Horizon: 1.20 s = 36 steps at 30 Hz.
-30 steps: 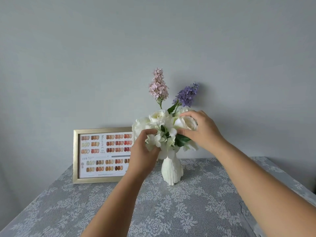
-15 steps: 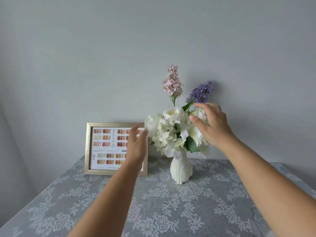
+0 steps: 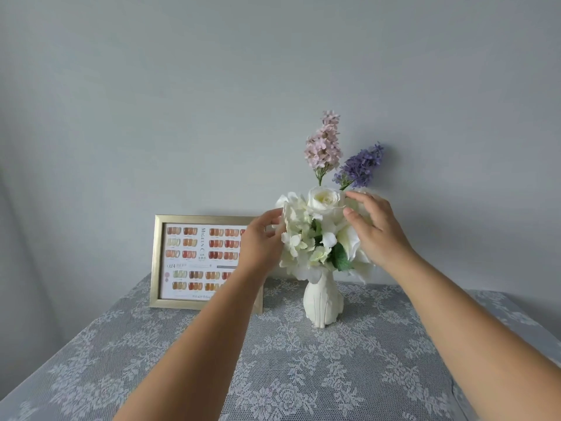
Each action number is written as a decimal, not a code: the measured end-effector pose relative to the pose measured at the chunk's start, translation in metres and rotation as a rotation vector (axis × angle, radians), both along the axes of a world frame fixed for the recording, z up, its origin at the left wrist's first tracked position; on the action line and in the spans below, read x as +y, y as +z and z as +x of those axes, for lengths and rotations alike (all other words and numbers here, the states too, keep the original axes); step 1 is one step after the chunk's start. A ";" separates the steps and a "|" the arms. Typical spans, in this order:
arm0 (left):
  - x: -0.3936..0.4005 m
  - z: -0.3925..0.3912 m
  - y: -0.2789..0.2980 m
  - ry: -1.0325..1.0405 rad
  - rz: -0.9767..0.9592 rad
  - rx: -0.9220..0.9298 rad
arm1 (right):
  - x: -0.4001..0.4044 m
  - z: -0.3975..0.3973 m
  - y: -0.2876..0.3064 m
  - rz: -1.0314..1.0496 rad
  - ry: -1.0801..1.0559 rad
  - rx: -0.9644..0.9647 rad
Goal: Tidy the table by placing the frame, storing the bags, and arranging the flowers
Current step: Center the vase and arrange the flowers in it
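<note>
A white ribbed vase [image 3: 322, 302] stands at the back of the table and holds a bunch of white flowers [image 3: 312, 235], a pink flower spike [image 3: 323, 144] and a purple one [image 3: 361, 166]. My left hand [image 3: 261, 241] touches the left side of the white blooms, fingers curled but apart. On the right side my right hand [image 3: 375, 230] rests against the blooms, fingers spread, thumb near the top rose. A gold picture frame [image 3: 158, 259] with rows of nail colour samples leans upright against the wall, left of the vase, partly hidden by my left hand. No bags are in view.
A grey lace tablecloth [image 3: 303, 375] covers the table. A plain grey wall [image 3: 212, 86] rises right behind the vase and frame. The table's right edge runs near the far right of the view.
My left hand, off the bunch half a second ago, has come back to the left side of the white flowers. My right hand stays on the right side. The view has shifted.
</note>
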<state>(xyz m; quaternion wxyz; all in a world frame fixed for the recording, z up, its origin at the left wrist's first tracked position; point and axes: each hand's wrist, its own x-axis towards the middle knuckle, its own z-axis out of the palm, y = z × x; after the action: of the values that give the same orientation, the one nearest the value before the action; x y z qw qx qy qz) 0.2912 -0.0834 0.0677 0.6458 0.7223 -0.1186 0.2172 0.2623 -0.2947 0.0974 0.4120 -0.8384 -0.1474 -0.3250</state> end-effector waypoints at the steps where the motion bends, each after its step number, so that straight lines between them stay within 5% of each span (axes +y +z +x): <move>1: 0.001 -0.001 0.000 0.010 0.030 0.013 | 0.001 0.000 0.000 -0.007 0.001 0.004; 9: 0.019 0.008 0.016 0.102 0.210 -0.085 | -0.001 0.002 0.002 -0.048 -0.038 0.001; 14: 0.016 0.021 0.022 -0.223 0.102 0.206 | 0.000 0.005 0.005 -0.043 -0.037 0.006; 20: 0.006 0.029 0.022 -0.235 -0.020 0.273 | -0.001 0.004 0.000 -0.028 -0.032 0.045; 28: 0.010 0.019 0.061 -0.075 0.304 0.002 | -0.002 0.002 0.002 -0.005 -0.004 0.052; 36: 0.008 0.019 0.058 -0.012 0.714 -0.030 | 0.000 0.001 0.000 -0.030 -0.020 0.050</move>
<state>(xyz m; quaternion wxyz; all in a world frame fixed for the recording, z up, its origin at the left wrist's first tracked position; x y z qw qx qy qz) 0.3098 -0.0756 0.1254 0.3520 0.8985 -0.2008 0.1689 0.2634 -0.2944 0.0974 0.3998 -0.8536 -0.1335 -0.3060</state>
